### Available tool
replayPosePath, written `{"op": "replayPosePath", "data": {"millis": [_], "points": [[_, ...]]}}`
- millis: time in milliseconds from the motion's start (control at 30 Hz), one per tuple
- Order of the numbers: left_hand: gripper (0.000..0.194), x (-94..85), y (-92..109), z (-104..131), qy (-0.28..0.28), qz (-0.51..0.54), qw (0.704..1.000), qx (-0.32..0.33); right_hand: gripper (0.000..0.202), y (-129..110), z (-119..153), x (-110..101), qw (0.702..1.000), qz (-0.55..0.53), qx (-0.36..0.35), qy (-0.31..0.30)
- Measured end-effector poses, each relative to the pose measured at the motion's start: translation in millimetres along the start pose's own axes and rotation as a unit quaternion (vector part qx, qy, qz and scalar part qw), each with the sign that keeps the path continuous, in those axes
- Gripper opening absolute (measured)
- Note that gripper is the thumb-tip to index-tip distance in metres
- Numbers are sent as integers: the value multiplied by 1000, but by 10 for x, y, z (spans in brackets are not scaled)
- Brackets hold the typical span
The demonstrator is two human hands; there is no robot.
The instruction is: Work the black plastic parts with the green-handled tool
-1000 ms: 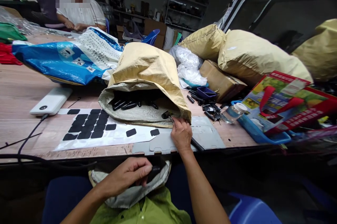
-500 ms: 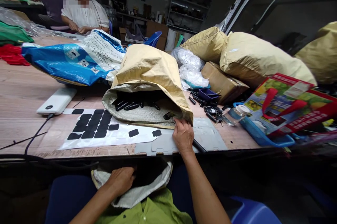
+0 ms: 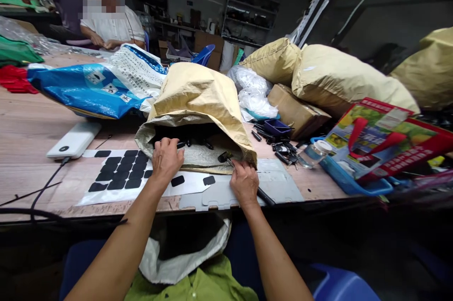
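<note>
My left hand [image 3: 167,162] is at the mouth of a tan woven sack [image 3: 198,91] lying on the table. Its fingers are curved, with thumb and forefinger apart beside a small black tubular piece [image 3: 181,144]; no grip shows. More black pieces [image 3: 207,144] lie inside the sack's mouth. My right hand [image 3: 245,182] is closed around a hammer [image 3: 266,196] with a dark head, metal shaft and black handle, its head resting on the sack's lower lip. A second open sack [image 3: 184,258] sits in my lap, below the table edge.
Left of the sack lies a white sheet with black rounded patches [image 3: 116,169], beside a white power bank [image 3: 73,140]. A grey board [image 3: 279,180] lies under my right hand. Black parts [image 3: 286,150], a jar [image 3: 314,154] and a blue tray [image 3: 368,188] stand rightward. Two people sit far left.
My left hand has risen from the lap sack to the black pieces in the table sack's mouth. My right hand stays in place with the hammer.
</note>
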State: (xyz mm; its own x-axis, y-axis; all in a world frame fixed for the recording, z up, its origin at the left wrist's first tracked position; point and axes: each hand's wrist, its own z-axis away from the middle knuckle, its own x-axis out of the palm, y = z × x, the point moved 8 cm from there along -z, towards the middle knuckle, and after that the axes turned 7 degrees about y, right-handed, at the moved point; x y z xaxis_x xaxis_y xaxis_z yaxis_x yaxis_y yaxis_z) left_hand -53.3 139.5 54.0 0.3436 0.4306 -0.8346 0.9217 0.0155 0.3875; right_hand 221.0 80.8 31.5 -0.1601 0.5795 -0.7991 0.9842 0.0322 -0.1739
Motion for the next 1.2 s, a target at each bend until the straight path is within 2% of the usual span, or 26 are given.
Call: {"op": "replayPosePath", "data": {"millis": [33,133,233,300,400,500,567,700,900,1033,1200], "points": [[40,67,-73,-67,3,-35,999,-16,37,1,-1,1,1000,0,0,-1],[36,235,-199,-142,-37,-80,995,-40,37,6,-4,-1,1000,0,1,-1],[29,267,-193,-110,-59,-87,994,-31,37,8,-5,-2,1000,2,4,-3],[26,204,-112,-54,-39,-63,997,-4,37,8,-4,2,1000,3,4,-6],[23,86,129,121,-12,50,996,71,37,8,-1,6,1000,-1,5,-5],[19,95,435,417,-70,178,967,168,38,5,4,9,1000,-3,4,-6],[16,164,555,605,-112,214,950,199,38,3,6,6,1000,-3,5,-7],[17,305,544,757,-113,224,951,183,34,7,-2,-1,1000,-14,11,-6],[17,339,481,731,-98,263,945,168,32,58,-45,-2,997,-51,42,-37],[16,339,483,725,-107,267,944,162,34,22,-33,-224,990,-132,45,-36],[16,369,466,729,-116,262,947,147,32,-149,82,-543,955,-289,35,-49]]}}
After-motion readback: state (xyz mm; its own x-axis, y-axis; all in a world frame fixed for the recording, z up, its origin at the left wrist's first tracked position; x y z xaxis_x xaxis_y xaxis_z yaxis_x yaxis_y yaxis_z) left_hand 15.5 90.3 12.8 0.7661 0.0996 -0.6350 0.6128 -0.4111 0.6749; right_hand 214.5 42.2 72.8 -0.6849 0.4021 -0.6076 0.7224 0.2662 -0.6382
